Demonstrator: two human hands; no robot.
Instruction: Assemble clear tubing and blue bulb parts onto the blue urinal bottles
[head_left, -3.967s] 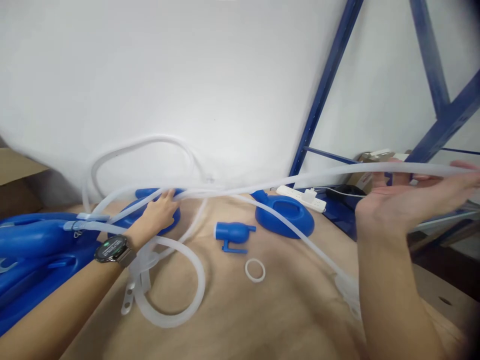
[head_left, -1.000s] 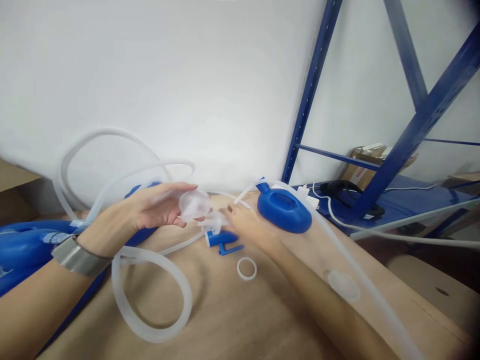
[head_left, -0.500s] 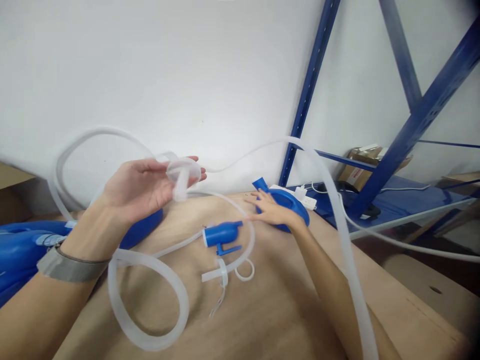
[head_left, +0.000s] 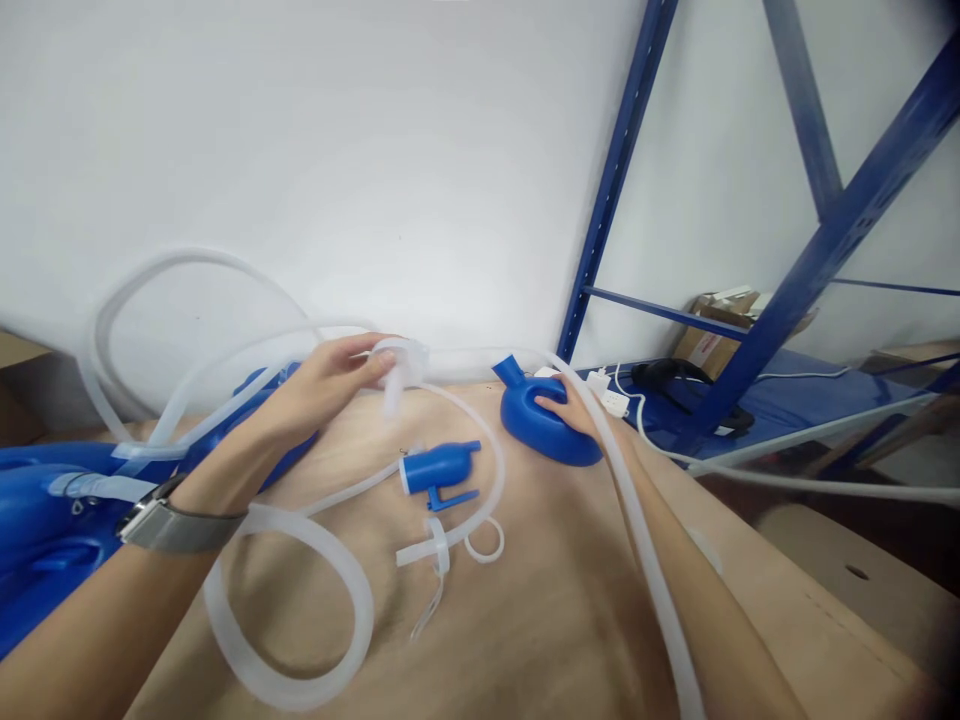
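Observation:
My left hand [head_left: 346, 366] is closed around the edge of a translucent cap with a tube stub [head_left: 409, 362], held above the table near the wall. On the right, my right hand [head_left: 576, 412] has its fingers through the handle opening of a blue plastic jug [head_left: 531, 432] with an angled spout. Between my hands lies a small blue bottle-shaped piece with a lever [head_left: 442, 468]. A translucent cap on a hose end [head_left: 438, 545], with a loop ring beside it, lies nearer to me. Clear hose [head_left: 646, 540] arches over my right forearm.
Larger blue containers [head_left: 45, 530] and coiled hose [head_left: 356, 600] take up the left of the wooden table [head_left: 525, 620]. Behind stands a white wall. A power strip [head_left: 613, 402], white cable and blue metal rack [head_left: 619, 170] with a cardboard box [head_left: 709, 345] are at right.
My right hand has gone from spread fingers over the jug to gripping its handle, and the jug has turned and shifted. My left hand has turned over, now pinching the cap.

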